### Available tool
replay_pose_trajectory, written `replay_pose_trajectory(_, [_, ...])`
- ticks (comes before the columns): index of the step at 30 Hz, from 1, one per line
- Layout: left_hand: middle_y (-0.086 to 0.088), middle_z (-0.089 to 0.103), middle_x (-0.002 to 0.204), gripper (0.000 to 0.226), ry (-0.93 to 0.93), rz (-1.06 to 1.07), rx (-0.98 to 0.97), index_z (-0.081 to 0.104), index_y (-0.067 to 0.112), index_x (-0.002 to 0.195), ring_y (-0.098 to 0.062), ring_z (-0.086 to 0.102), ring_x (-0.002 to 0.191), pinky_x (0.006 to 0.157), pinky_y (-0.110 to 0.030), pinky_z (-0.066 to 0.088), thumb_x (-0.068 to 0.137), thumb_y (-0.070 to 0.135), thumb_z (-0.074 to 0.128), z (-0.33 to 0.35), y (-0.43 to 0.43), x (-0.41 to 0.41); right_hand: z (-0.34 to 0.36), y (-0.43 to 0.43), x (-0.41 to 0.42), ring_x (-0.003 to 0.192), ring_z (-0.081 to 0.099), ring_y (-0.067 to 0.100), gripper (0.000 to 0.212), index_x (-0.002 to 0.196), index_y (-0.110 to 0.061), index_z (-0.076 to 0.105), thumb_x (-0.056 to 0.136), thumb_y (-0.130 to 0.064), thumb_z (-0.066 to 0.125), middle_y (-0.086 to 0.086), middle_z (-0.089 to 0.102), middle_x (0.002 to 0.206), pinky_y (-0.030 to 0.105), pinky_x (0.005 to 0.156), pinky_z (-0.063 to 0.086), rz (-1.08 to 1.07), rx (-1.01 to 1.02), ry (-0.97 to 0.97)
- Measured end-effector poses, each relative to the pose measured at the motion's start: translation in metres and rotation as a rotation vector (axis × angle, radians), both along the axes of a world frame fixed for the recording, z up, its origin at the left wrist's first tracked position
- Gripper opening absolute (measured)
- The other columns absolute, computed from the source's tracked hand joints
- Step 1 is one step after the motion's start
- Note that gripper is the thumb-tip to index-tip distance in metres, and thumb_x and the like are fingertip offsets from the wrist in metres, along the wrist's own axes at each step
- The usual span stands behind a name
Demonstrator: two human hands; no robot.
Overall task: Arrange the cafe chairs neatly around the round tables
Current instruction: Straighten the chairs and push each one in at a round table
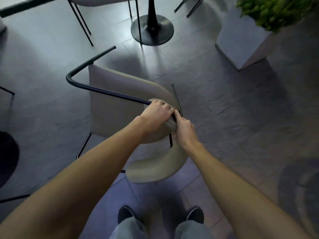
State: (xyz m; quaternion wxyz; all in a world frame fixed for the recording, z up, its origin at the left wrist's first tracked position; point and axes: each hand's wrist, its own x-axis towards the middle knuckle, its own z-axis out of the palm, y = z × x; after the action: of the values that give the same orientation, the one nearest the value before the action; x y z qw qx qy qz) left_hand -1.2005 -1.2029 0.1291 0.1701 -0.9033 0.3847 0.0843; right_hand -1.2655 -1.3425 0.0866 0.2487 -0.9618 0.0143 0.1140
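A beige cafe chair (117,99) with a thin black metal frame stands on the floor directly in front of me, its seat toward the table base. My left hand (156,112) grips the top of its curved backrest where the black armrest bar meets it. My right hand (183,128) holds the same backrest edge and frame just to the right, the two hands almost touching. The black pedestal base of a round table (151,29) stands ahead, beyond the chair. The tabletop is out of view.
Another beige chair (101,0) stands at the top left by the table base, and black chair legs (189,6) show at the top right. A grey planter box (245,44) with green leaves stands at the right. A dark round object (6,156) lies at the left edge.
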Motion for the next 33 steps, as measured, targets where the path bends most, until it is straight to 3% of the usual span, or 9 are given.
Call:
replay_pose_trajectory(4, [-0.005,0.064,0.123,0.042,0.080,-0.029,-0.025,0.053,0.020,0.130,-0.030,0.062,0.107,0.086,-0.050,0.052,0.087,0.019,0.056,0.023,-0.006,0.055,0.031,-0.008,0.046,0.104,0.061,0.042,0.078,0.150,-0.020,0.027,0.083,-0.001,0.062,0.019,0.059,0.121,0.045,0.081,0.049,0.033,-0.022,0.065])
replay_pose_trajectory(8, [-0.001,0.064,0.126,0.047,0.148,0.013,-0.160,0.053,0.025,0.135,-0.027,0.061,0.112,0.096,-0.044,0.047,0.088,0.020,0.057,0.049,-0.012,0.127,0.051,-0.021,0.111,0.109,0.057,0.039,0.081,0.149,-0.015,0.025,0.081,-0.003,0.069,0.015,0.051,0.127,0.046,0.079,0.049,0.078,-0.066,0.019])
replay_pose_trajectory(10, [0.003,0.064,0.126,0.049,0.123,0.053,-0.182,0.053,0.028,0.135,-0.025,0.060,0.115,0.102,-0.041,0.040,0.087,0.022,0.060,0.067,-0.013,0.160,0.054,-0.022,0.144,0.110,0.055,0.037,0.078,0.149,-0.014,0.024,0.084,-0.004,0.066,0.012,0.046,0.133,0.047,0.077,0.050,0.120,-0.085,-0.100])
replay_pose_trajectory(14, [0.000,0.056,0.135,0.057,0.045,0.226,-0.173,0.048,0.030,0.139,-0.028,0.050,0.128,0.112,-0.057,0.025,0.086,0.018,0.063,0.082,-0.017,0.203,0.054,-0.022,0.195,0.113,0.056,0.038,0.061,0.147,-0.017,0.019,0.095,-0.005,0.049,0.018,0.043,0.144,0.051,0.068,0.058,0.152,-0.124,-0.283])
replay_pose_trajectory(19, [-0.014,0.051,0.128,0.056,-0.138,0.434,-0.203,0.050,0.019,0.128,-0.035,0.045,0.123,0.109,-0.052,0.031,0.075,0.008,0.069,0.077,-0.026,0.229,0.067,-0.030,0.249,0.101,0.063,0.027,0.055,0.151,-0.013,0.031,0.098,-0.007,0.042,0.015,0.049,0.143,0.040,0.049,0.059,0.232,-0.182,-0.353])
replay_pose_trajectory(26, [-0.016,0.043,0.135,0.071,-0.141,0.548,-0.229,0.041,0.021,0.136,-0.035,0.044,0.124,0.102,-0.045,0.041,0.075,0.009,0.075,0.083,-0.029,0.282,0.066,-0.034,0.299,0.126,0.054,0.034,0.055,0.156,-0.006,0.023,0.102,-0.003,0.033,0.015,0.039,0.154,0.043,0.070,0.061,0.367,-0.183,-0.450])
replay_pose_trajectory(33, [-0.016,0.045,0.130,0.071,-0.095,0.686,-0.320,0.038,0.017,0.139,-0.034,0.043,0.122,0.099,-0.043,0.043,0.077,0.006,0.071,0.085,-0.033,0.354,0.079,-0.032,0.375,0.110,0.060,0.038,0.062,0.158,-0.010,0.016,0.100,-0.007,0.036,0.022,0.036,0.152,0.047,0.062,0.061,0.378,-0.196,-0.356])
